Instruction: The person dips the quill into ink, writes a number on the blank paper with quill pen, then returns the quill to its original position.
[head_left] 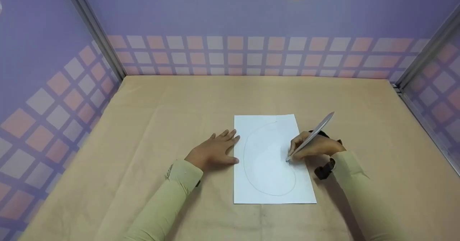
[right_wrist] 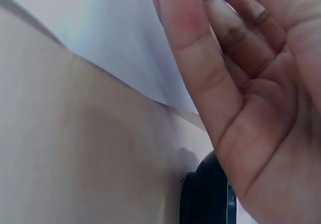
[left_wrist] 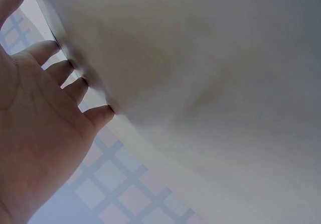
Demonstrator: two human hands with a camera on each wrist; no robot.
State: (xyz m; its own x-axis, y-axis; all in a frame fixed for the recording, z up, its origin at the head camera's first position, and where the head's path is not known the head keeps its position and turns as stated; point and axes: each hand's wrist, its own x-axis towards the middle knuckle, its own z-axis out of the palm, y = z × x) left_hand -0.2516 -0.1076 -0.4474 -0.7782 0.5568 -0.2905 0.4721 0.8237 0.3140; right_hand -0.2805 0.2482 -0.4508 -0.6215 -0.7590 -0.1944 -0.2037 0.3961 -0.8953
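Note:
A white sheet of paper (head_left: 267,151) lies on the table, bearing a thin curved line that runs down its left side, round the bottom and up towards the right hand. My right hand (head_left: 309,148) pinches a silver-grey pen (head_left: 320,126), its tip low against the right part of the sheet. In the right wrist view the curled fingers (right_wrist: 200,58) show beside the paper (right_wrist: 120,48), while the pen is hidden. Along the sheet's left edge my left hand (head_left: 215,151) rests with fingers spread. Its thumb tip touches that edge; the left wrist view shows the palm (left_wrist: 45,113).
A beige cloth (head_left: 172,126) covers the table. Purple walls with pink and white squares (head_left: 235,59) stand at the back and both sides, joined by metal posts (head_left: 95,28). A black strap device (head_left: 325,169) sits at the right wrist.

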